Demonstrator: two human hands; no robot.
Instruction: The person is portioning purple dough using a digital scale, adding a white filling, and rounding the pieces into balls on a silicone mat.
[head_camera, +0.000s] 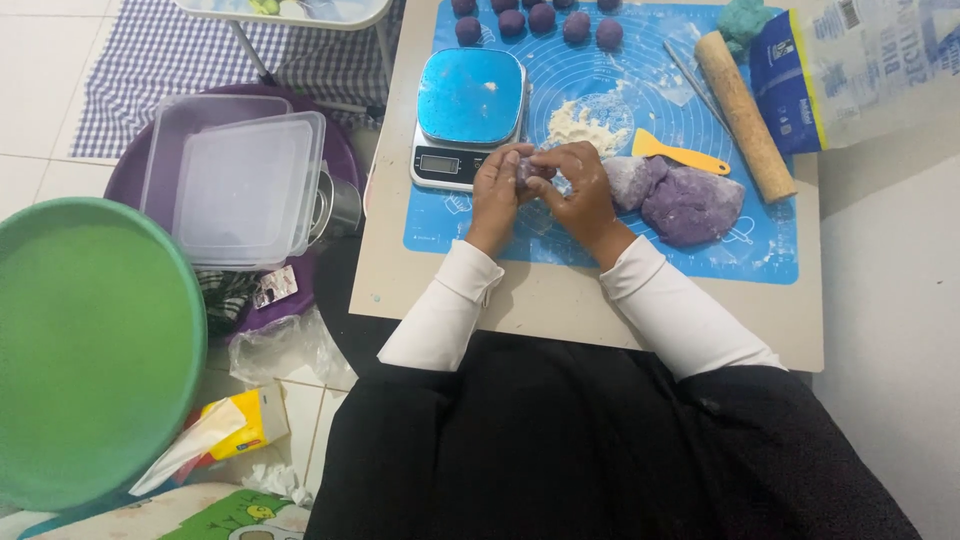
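Head cam: a small purple dough piece (527, 170) is pinched tight between left hand (497, 192) and right hand (578, 188) over the blue mat (600, 90) (just beside the scale (470, 115)).

Just right of the fingers (540, 170) a matt, floury purple dough lump (685, 203) is lying on a smooth, seemingly silicone blue mat (760, 250); beyond, a wooden rolling pin (745, 115) is showing rough grain.
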